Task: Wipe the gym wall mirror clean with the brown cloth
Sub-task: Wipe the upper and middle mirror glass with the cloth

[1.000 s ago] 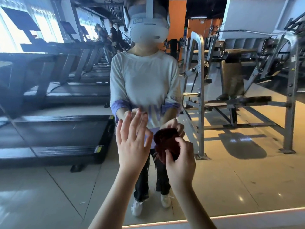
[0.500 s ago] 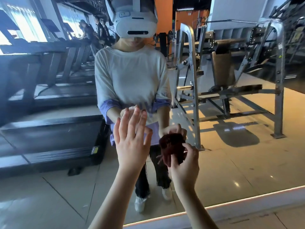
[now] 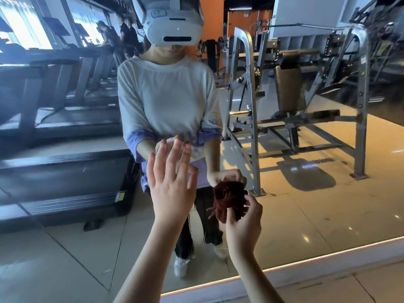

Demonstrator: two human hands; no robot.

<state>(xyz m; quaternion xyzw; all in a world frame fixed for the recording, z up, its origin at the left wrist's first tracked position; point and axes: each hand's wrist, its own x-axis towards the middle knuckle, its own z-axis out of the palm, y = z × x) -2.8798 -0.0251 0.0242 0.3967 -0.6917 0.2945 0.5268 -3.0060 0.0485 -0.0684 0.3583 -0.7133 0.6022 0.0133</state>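
The wall mirror [image 3: 306,215] fills most of the head view, down to a lit strip at its bottom edge. My right hand [image 3: 242,224] grips the bunched brown cloth [image 3: 229,199] and holds it against the glass, low and centre. My left hand [image 3: 170,182] is raised beside it, fingers straight and spread, palm toward the mirror; whether it touches the glass I cannot tell. The reflection shows a person in a white shirt with a headset, mirroring both hands.
Reflected in the glass are treadmills [image 3: 54,171] on the left and a steel weight rack with a bench [image 3: 295,119] on the right. A white ledge [image 3: 284,283] runs under the mirror above the tiled floor.
The view has tilted down and moved slightly, showing more of the floor ledge. My right hand with the cloth has shifted a little lower right on the glass. My left hand stays raised.
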